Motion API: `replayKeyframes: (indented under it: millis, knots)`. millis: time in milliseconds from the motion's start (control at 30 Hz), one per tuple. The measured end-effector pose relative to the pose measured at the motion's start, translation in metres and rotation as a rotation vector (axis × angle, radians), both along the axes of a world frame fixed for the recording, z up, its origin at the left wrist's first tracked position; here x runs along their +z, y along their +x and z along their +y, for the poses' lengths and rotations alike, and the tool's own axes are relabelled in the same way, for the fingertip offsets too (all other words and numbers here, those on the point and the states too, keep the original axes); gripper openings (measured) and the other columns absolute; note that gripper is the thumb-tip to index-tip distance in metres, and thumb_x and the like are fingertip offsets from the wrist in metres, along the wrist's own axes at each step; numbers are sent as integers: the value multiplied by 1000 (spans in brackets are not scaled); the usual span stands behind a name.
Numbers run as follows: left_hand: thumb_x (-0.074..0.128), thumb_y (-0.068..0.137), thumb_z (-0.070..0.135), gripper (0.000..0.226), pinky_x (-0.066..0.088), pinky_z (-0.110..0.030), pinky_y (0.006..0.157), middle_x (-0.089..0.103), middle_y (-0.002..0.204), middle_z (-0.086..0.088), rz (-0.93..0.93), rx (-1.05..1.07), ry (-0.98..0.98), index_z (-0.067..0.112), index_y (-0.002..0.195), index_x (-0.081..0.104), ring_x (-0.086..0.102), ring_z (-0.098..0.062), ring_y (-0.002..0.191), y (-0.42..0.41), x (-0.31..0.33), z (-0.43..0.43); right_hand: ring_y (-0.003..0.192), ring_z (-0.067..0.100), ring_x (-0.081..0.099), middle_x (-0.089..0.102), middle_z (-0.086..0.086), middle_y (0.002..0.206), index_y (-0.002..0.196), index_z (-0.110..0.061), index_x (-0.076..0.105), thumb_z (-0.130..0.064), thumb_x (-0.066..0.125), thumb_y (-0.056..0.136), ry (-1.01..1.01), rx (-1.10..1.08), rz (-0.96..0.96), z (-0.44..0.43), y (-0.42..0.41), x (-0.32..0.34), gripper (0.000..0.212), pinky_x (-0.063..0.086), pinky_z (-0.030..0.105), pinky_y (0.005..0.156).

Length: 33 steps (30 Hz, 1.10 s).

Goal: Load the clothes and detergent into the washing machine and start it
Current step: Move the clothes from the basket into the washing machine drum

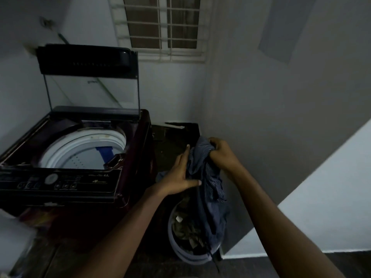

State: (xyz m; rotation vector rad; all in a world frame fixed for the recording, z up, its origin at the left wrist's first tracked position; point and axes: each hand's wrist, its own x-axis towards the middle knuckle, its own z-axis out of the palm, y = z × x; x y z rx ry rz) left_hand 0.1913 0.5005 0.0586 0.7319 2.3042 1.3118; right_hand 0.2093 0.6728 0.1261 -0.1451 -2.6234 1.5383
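Closest to me, the laundry basket (174, 244) sits on the floor just right of the washing machine, with more crumpled clothes (186, 229) inside it. Above it hangs the striped garment (208, 183), dark blue, its lower end trailing down to the basket's rim. I judge it light and thoroughly limp. It will sag, swing and snag however I lift it. The best hold is a gathered bunch near the top, with a second support under the drooping bulk so no tail drags over the machine's edge.

My right hand (220, 154) has that hold, fingers curled tight round a wad of cloth at the top. My left hand (179, 173) lies against the garment's left side with fingers straight and close together and the thumb stretched out beneath a fold. As far as I can tell, it steadies rather than grips.

Farther left, the washing machine (66, 181) stands with its lid (88, 61) raised, and I can see no clothes in the part of the drum (80, 155) that shows. I cannot see any detergent.
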Motion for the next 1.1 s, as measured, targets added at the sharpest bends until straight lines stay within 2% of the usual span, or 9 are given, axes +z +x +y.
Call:
replayKeyframes:
  millis: [67, 200, 367, 467, 567, 633, 700, 800, 1100]
  knots:
    - [86, 69, 44, 122, 34, -33, 113, 13, 161, 7, 13, 92, 144, 38, 156, 0, 24, -8, 144, -2, 1, 5, 91, 28, 66, 68, 20, 101, 105, 5, 62, 14, 47, 83, -72, 73, -14, -7, 4, 17, 28, 55, 43, 81]
    - [77, 77, 13, 68, 53, -28, 85, 63, 123, 0, 92, 395, 354, 34, 133, 45, 63, -18, 112, -5, 14, 9, 106, 18, 64, 66, 9, 116, 127, -1, 56, 16, 57, 83, -293, 340, -79, -4, 18, 36, 47, 52, 30, 94]
    - [68, 79, -1, 55, 56, -31, 82, 68, 110, 4, 81, 574, 510, 26, 125, 56, 67, -15, 101, -14, 39, 5, 110, -11, 50, 48, -28, 124, 140, -23, 43, -7, 77, 77, -180, 242, -79, 20, 40, 13, 73, 39, -2, 82]
    - [64, 82, -5, 55, 60, -43, 81, 69, 111, 2, -35, 602, 700, 28, 125, 55, 68, -17, 99, -12, 56, 10, 115, -11, 40, 36, -37, 127, 146, -29, 27, -18, 83, 73, -115, 190, -152, 19, 53, -25, 93, 32, 1, 90]
    - [62, 85, -6, 55, 61, -45, 68, 68, 112, -3, -163, 642, 854, 24, 130, 52, 70, -24, 95, -12, 66, 16, 100, -23, 51, 51, -22, 124, 134, -21, 39, -15, 76, 81, -210, 200, -183, -4, 58, -64, 65, 41, 1, 83]
    - [64, 84, -5, 54, 60, -44, 63, 69, 112, -5, -186, 665, 897, 22, 129, 52, 71, -26, 92, -12, 69, 14, 97, -3, 65, 67, -3, 114, 118, -18, 57, -27, 68, 87, -281, 85, -182, -17, 55, -90, 35, 54, 17, 82]
    - [62, 85, -7, 54, 61, -44, 62, 68, 107, -1, -150, 683, 871, 27, 126, 52, 71, -22, 89, -13, 69, 3, 89, 20, 69, 73, 5, 97, 100, -13, 66, -29, 62, 92, -290, -40, -156, -19, 51, -100, 19, 56, 29, 72]
    - [61, 84, -6, 54, 59, -45, 71, 67, 104, 1, -35, 724, 732, 33, 121, 52, 69, -20, 88, -18, 56, -23, 69, 16, 63, 69, 3, 75, 81, -7, 65, -15, 56, 96, -329, -203, -109, -4, 47, -81, 19, 50, 25, 58]
    - [61, 82, 3, 72, 46, -35, 99, 43, 136, -4, 236, 456, 120, 46, 137, 42, 52, -25, 123, -9, 40, -20, 75, 21, 63, 70, 14, 88, 94, -7, 66, -9, 48, 96, -339, -166, 50, -35, 15, 0, 18, 50, 35, 65]
